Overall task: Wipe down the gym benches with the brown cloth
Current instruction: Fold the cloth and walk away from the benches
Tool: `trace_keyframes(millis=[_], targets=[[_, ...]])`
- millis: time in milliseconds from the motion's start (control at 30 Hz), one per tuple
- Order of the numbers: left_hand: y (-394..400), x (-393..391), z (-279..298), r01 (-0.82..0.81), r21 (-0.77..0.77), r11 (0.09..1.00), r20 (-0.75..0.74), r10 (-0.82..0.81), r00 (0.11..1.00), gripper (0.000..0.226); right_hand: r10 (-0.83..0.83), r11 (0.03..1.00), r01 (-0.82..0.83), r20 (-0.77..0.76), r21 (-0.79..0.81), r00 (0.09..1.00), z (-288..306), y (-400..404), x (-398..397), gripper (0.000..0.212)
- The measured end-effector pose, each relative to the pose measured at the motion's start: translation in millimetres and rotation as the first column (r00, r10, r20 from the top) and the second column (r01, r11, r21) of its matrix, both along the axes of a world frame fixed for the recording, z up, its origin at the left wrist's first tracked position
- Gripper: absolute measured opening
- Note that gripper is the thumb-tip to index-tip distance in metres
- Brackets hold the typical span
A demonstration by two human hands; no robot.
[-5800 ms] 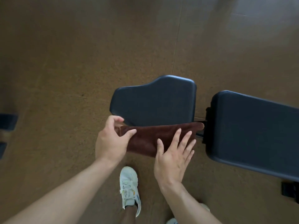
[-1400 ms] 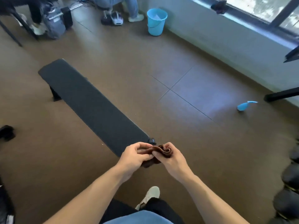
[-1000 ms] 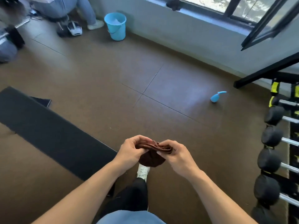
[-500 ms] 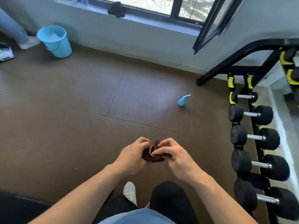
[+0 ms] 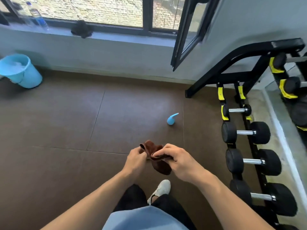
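Note:
The brown cloth (image 5: 158, 161) is bunched and folded between both hands, held in front of me above the brown floor. My left hand (image 5: 135, 159) pinches its left edge. My right hand (image 5: 177, 159) grips its top and right side, with a loose fold hanging below. No gym bench is in view.
A dumbbell rack (image 5: 249, 138) with black dumbbells runs along the right. A small blue spray bottle (image 5: 172, 119) stands on the floor ahead. A blue bucket (image 5: 20, 71) sits at the far left by the wall. An open window pane (image 5: 187, 32) juts inward above.
My view has swung right, away from the black bench, which has left the frame. The dumbbell rack has come into view. Both hands keep refolding the cloth.

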State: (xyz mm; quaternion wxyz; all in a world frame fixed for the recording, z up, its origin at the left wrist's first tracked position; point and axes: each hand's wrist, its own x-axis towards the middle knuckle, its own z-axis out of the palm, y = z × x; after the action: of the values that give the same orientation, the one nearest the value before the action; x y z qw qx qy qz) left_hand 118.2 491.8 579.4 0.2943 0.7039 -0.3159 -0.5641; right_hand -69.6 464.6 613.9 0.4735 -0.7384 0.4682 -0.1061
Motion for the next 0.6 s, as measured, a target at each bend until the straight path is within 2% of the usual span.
trace_keyframes(millis=[67, 167, 200, 300, 400, 500, 533, 600], targets=[[-25, -16, 5, 0.004, -0.03, 1.0, -0.163, -0.009, 0.987, 0.03, 0.026, 1.0, -0.026, -0.007, -0.006, 1.0, 6, -32, -7, 0.044], [-68, -22, 3, 0.045, -0.063, 0.997, -0.279, -0.061, 0.958, 0.03, 0.03, 0.998, -0.03, -0.002, -0.059, 1.0, 8, -78, -15, 0.047], [-84, -19, 1, 0.091, -0.069, 0.993, -0.273, -0.107, 0.956, 0.032, 0.023, 0.998, -0.023, -0.006, -0.067, 1.0, 8, -94, -17, 0.048], [-131, -15, 0, 0.332, -0.144, 0.932, -0.095, -0.347, 0.933, 0.041, -0.017, 0.995, 0.017, -0.004, -0.096, 1.0, 6, -143, -17, 0.048], [-185, -15, -6, 0.392, -0.284, 0.875, 0.049, -0.395, 0.917, 0.05, -0.045, 0.996, 0.049, 0.052, -0.076, 0.998, 9, -191, -6, 0.038], [-241, -17, -8, 0.379, -0.352, 0.856, 0.006, -0.403, 0.915, 0.047, -0.152, 0.983, 0.16, 0.095, -0.086, 0.984, 12, -240, 5, 0.04], [-259, -17, -10, 0.389, -0.354, 0.851, -0.031, -0.426, 0.904, 0.044, -0.199, 0.979, 0.201, 0.063, -0.041, 0.978, 12, -257, 5, 0.049], [-294, -15, -11, 0.443, -0.315, 0.84, -0.076, -0.487, 0.87, 0.036, -0.241, 0.958, 0.247, -0.058, 0.144, 0.969, 11, -290, -1, 0.07]])
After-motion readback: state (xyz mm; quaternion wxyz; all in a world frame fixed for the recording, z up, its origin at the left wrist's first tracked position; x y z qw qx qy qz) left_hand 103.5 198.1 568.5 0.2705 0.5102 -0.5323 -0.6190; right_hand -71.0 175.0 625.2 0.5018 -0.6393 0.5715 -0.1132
